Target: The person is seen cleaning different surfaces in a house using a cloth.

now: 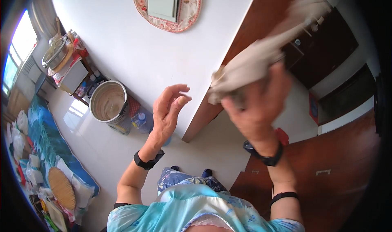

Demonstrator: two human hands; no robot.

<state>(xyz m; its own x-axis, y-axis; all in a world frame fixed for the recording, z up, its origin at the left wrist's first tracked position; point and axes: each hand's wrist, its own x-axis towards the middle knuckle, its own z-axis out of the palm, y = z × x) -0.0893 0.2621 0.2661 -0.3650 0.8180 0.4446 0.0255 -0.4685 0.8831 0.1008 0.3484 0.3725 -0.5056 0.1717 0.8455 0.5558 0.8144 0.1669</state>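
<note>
A beige-grey cloth is bunched in my right hand, and its loose end trails up and to the right. Motion smears both the cloth and the hand. Behind the cloth runs the brown wooden door frame; whether they touch I cannot tell. My left hand is raised before the white wall with nothing in it, its fingers loosely bent and apart from the thumb. Dark bands circle both wrists.
Left on the floor stands a large metal pot beside a plastic water jug. A small stand with a steamer is farther back. A blue patterned cover bears several bags. Brown wooden furniture lies at right.
</note>
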